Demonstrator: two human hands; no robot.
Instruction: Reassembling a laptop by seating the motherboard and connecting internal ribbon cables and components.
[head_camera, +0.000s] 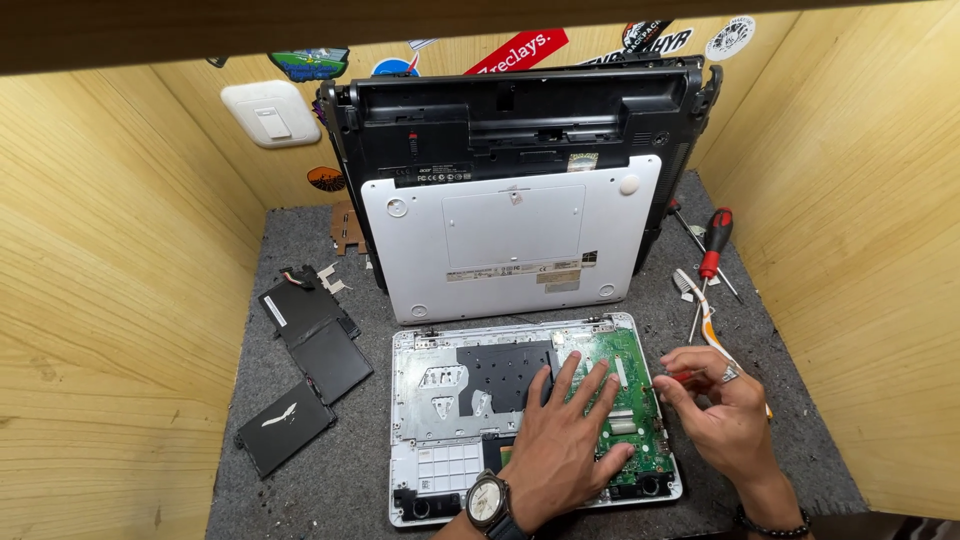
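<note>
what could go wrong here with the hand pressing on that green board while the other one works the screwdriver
The left hand lies flat on the green circuit board, so pressure could flex it or disturb small parts. The right hand drives a small screwdriver at the board's edge; a slip might gouge it. Any freed screw could get lost in the grey felt mat.

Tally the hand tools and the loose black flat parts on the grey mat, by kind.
Red-handled screwdrivers, one lying on the mat, one in the right hand: 2
White toothbrush with orange handle: 1
Black flat battery packs: 2
Total: 5
</note>
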